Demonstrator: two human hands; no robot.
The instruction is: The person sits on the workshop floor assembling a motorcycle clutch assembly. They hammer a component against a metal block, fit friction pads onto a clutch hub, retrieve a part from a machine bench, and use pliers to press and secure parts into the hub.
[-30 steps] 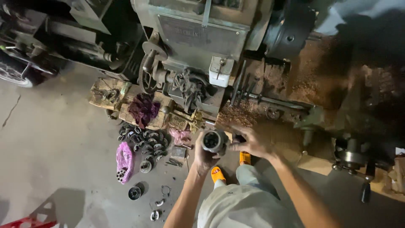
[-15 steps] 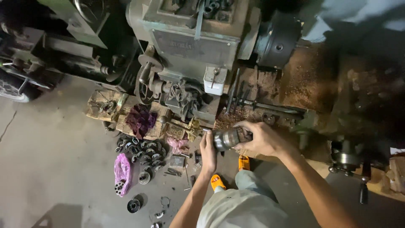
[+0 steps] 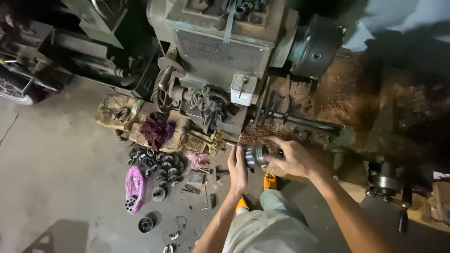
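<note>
Grey steel, rust brown and one splash of pink

The cylinder between the fingers gleams silver-grey; beyond the fingertips the lathe is dull grey-green over rusty-brown shavings; left of them lie a maroon rag and a bright pink bag.

Metal cylinder: now turned sideways, lower in frame.
Left hand: now flat against its end, no longer cupping.
</note>
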